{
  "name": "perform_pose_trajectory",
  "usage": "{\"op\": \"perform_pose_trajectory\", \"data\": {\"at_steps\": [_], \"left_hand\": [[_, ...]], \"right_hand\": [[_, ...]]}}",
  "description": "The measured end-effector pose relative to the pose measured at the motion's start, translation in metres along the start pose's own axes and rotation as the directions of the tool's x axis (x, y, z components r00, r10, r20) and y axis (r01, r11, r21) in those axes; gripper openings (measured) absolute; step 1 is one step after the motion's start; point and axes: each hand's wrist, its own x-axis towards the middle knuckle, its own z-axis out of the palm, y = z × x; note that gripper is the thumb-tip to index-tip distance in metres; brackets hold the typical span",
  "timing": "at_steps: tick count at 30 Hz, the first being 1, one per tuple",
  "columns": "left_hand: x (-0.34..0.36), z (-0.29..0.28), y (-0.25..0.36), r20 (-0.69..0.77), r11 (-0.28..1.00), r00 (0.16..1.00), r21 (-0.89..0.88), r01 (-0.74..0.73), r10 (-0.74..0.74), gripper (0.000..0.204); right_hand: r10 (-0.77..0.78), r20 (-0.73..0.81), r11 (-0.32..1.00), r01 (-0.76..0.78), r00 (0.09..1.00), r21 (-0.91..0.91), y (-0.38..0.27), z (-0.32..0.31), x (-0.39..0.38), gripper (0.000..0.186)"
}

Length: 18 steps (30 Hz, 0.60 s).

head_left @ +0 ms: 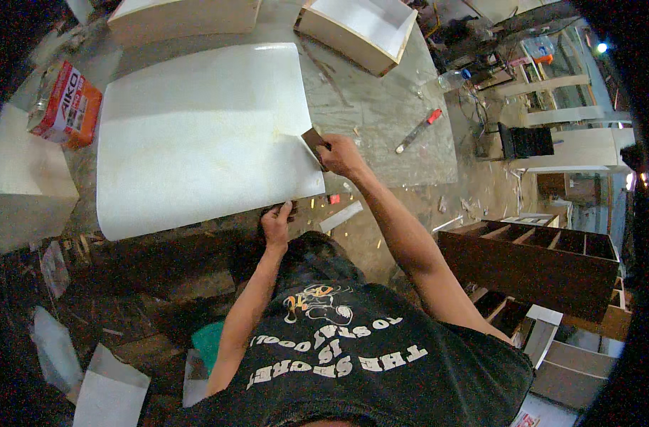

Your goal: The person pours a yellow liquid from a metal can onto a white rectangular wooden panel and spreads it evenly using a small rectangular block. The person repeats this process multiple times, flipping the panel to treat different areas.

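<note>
A large white sheet [203, 142] lies on the grey worktable, its near edge overhanging the front. In my right hand [342, 155] is a flat dark brown piece [313, 139], like a small spreader, pressed against the sheet's right edge. My left hand [276, 225] is closed at the near edge, thumb up against the sheet and fingers curled below; they are partly in shadow. Faint yellowish smears mark the sheet's surface near the right hand. Left of the sheet stands a red and orange rectangular tin [67, 107].
Two open wooden boxes with white insides, one at the back left [185, 20] and one at the back right [360, 32], sit on the worktable [381, 99]. A red-ended tool [419, 131] and a clear bottle [449, 82] lie at right. Dark brown shelving [523, 267] stands right of me.
</note>
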Motion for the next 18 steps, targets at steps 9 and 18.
{"op": "perform_pose_trajectory", "data": {"at_steps": [9, 18], "left_hand": [[-0.001, 0.001, 0.005, 0.052, 0.994, 0.994, -0.05, 0.097, -0.094, 0.023], [-0.004, -0.002, 0.017, 0.033, 0.993, 0.996, -0.074, 0.087, -0.085, 0.037]], "right_hand": [[-0.02, 0.142, 0.997, 0.01, 0.99, 0.077, -0.013, -0.043, 0.011, 0.017], [-0.704, 0.696, 0.144, 0.988, 0.145, -0.06, -0.058, -0.068, 0.041, 0.027]]}}
